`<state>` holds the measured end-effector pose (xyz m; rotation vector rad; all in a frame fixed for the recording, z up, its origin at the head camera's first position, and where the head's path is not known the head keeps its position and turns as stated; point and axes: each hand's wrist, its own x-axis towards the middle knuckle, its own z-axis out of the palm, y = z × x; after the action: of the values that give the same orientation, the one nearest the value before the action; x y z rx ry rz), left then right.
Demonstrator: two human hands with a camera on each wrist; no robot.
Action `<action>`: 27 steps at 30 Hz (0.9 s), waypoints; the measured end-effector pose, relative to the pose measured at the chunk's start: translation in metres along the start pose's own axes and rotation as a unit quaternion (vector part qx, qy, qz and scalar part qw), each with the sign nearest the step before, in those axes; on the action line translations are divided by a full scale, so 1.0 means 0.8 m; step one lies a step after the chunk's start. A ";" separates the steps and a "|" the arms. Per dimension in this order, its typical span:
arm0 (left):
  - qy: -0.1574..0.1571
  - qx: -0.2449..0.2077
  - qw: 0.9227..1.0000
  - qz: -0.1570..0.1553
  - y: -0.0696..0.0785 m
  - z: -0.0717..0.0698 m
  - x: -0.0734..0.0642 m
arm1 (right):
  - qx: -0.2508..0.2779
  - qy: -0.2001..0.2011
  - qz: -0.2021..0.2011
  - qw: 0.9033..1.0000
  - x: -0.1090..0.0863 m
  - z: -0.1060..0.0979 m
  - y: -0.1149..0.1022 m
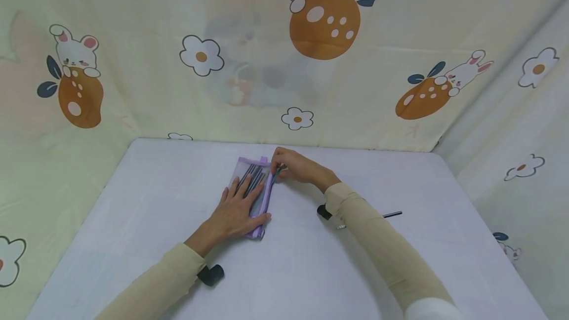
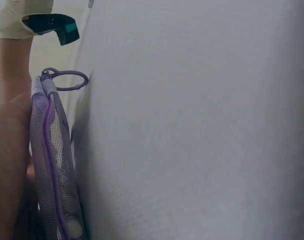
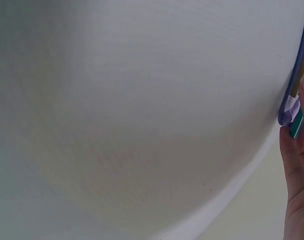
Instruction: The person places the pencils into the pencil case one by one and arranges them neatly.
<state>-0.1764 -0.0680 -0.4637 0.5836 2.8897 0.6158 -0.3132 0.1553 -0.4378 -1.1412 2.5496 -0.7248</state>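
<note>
A purple mesh pencil case (image 1: 266, 195) lies on the table with several dark pens (image 1: 254, 174) inside. My left hand (image 1: 233, 214) rests flat across it, fingers spread over the pens and thumb along the zipper side. A purple ring (image 2: 66, 80) sticks out from the near end of the case in the left wrist view. At the far end of the zipper side, my right hand (image 1: 302, 167) pinches a slim teal stick, pen-like in shape (image 3: 296, 125). The stick lies right along the case's edge, its rest hidden by the fingers.
Another pen (image 1: 392, 214) lies on the white table (image 1: 293, 270), its middle hidden under the right sleeve (image 1: 378, 241). Black wrist cameras (image 1: 211, 275) jut from both cuffs. Behind the far table edge hangs a patterned curtain (image 1: 253, 127), with more curtain at both sides.
</note>
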 end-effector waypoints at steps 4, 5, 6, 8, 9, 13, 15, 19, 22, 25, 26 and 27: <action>0.003 0.001 1.000 0.003 -0.001 0.000 0.001 | -0.007 0.015 0.008 1.000 0.005 0.003 0.005; 0.003 0.001 1.000 0.004 -0.001 0.000 0.001 | -0.014 0.020 0.009 1.000 0.007 0.004 0.005; 0.005 0.001 1.000 0.005 -0.001 0.000 0.001 | -0.020 0.026 0.010 0.999 0.008 0.005 0.005; 0.006 0.002 1.000 0.005 -0.001 0.000 0.001 | -0.033 0.034 0.015 0.999 0.010 0.006 0.004; 0.007 0.002 1.000 0.005 -0.001 0.000 0.001 | -0.043 0.037 0.017 0.998 0.012 0.006 0.004; 0.007 0.002 1.000 0.004 -0.001 0.000 0.001 | -0.080 0.028 0.032 0.996 0.016 0.007 0.002; 0.007 -0.001 1.000 0.003 -0.001 0.000 0.000 | -0.098 0.018 0.036 0.994 0.019 0.006 0.002; 0.009 -0.001 1.000 0.003 -0.002 -0.001 -0.001 | -0.109 -0.005 0.055 0.993 0.021 0.004 -0.004; 0.011 -0.002 1.000 0.005 -0.002 -0.001 0.000 | -0.112 -0.014 0.063 0.992 0.022 0.002 -0.008; 0.014 -0.006 1.000 0.006 -0.002 0.000 0.000 | -0.117 -0.012 0.060 0.991 0.021 0.001 -0.008; 0.014 -0.007 1.000 0.007 -0.002 0.000 0.000 | -0.120 -0.012 0.060 0.991 0.021 0.001 -0.008; 0.014 -0.008 1.000 0.008 -0.002 0.000 0.000 | -0.123 -0.011 0.061 0.990 0.020 0.001 -0.008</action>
<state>-0.1774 -0.0694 -0.4642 0.6002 2.9060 0.6537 -0.3198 0.1392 -0.4351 -1.0431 2.7182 -0.3739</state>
